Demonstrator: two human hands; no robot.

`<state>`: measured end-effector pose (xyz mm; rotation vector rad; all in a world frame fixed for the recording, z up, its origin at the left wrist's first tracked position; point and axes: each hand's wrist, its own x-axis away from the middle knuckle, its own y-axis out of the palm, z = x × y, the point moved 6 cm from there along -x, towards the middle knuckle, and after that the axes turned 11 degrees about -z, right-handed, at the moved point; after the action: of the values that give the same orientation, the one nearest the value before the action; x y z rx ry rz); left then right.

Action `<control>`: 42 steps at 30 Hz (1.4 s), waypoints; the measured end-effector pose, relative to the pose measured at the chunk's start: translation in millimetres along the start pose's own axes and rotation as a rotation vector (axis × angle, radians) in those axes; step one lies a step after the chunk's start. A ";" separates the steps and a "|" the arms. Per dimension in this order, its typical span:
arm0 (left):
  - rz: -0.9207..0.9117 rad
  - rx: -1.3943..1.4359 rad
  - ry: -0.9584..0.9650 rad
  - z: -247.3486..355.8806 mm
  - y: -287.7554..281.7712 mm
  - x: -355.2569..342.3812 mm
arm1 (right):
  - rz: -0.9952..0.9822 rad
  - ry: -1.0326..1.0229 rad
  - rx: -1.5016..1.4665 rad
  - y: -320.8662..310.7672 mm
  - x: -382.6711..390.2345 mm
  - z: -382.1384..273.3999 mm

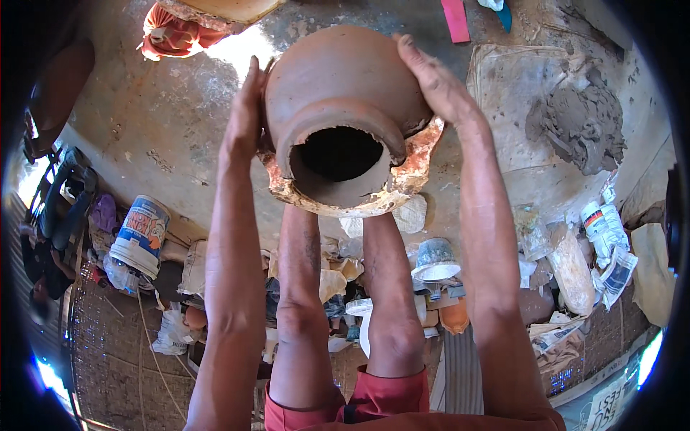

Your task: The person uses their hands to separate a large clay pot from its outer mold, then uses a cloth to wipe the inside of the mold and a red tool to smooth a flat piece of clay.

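A round brown clay pot [338, 65] is held up in front of me, tilted so its dark, jagged-edged opening faces me. A crusty, mottled cream and rust-coloured piece, perhaps a mould [408, 176], curves beneath and around its mouth. My left hand [246, 108] grips the pot's left side, its fingertips partly hidden behind it. On the opposite side, my right hand [438, 86] presses against the upper curve, thumb uppermost and fingers mostly out of sight. Both hands are closed on the pot, which hangs above my legs.
The stained floor [180, 115] carries a grey clay heap [575, 122] at right, red cloth [172, 36] and another crusty piece at top. Buckets [140, 230], bags [575, 276] and assorted containers crowd the lower area. A person in dark clothes [54, 223] appears at far left.
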<state>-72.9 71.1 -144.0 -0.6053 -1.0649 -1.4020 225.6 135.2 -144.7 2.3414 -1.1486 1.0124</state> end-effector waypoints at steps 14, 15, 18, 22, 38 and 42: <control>-0.024 -0.184 0.207 -49.3 18.4 36.7 | 0.022 -0.061 -0.099 24.7 59.7 28.3; -0.006 -0.234 0.229 -50.1 20.0 45.9 | 0.077 -0.090 -0.186 26.4 63.3 35.3; -0.019 -0.196 0.305 -67.9 19.2 63.4 | 0.301 0.201 -0.363 35.4 75.7 78.4; -0.044 -0.335 0.368 -82.2 17.0 79.0 | 0.209 0.479 -0.489 42.7 84.5 115.1; -0.159 0.569 0.032 -167.0 -16.3 -19.8 | 0.026 0.350 -0.738 37.4 93.2 145.9; -0.117 0.793 -0.114 -194.1 -4.9 -33.7 | 0.137 0.348 -0.923 43.6 117.2 179.7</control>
<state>-27.3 -81.3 -260.2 -0.0390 -1.6365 -0.9258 321.0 -58.0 -183.3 1.3260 -1.2707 0.6673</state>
